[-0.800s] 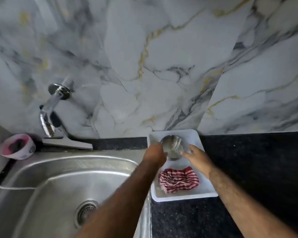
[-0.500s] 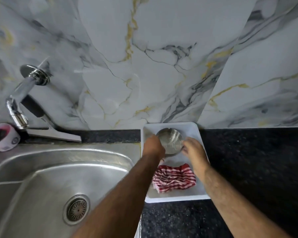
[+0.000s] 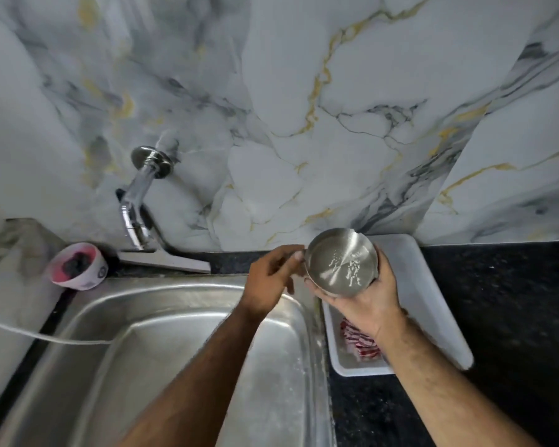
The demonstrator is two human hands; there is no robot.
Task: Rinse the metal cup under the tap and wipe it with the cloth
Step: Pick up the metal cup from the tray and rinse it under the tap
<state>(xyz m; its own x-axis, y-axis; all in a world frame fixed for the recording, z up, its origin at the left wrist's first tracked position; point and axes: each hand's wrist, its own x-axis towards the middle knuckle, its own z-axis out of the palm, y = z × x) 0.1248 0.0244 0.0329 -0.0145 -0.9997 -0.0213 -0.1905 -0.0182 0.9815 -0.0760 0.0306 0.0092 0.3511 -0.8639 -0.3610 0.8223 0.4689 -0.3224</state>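
Cup (image 3: 341, 262) cradled in right hand (image 3: 367, 301), fingers wrapped round its base, mouth tilted toward camera, above tray (image 3: 417, 285). Left hand (image 3: 271, 279) pinching cup's rim beside sink (image 3: 181, 366). Cloth (image 3: 360, 345) lying in tray, tap (image 3: 136, 217) well left.

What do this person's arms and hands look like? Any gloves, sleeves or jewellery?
Both arms are bare as far up as the picture shows: no sleeves in view. The left hand and right hand wear no gloves, and no watch, bracelet or ring shows. The forearms have visible hair.
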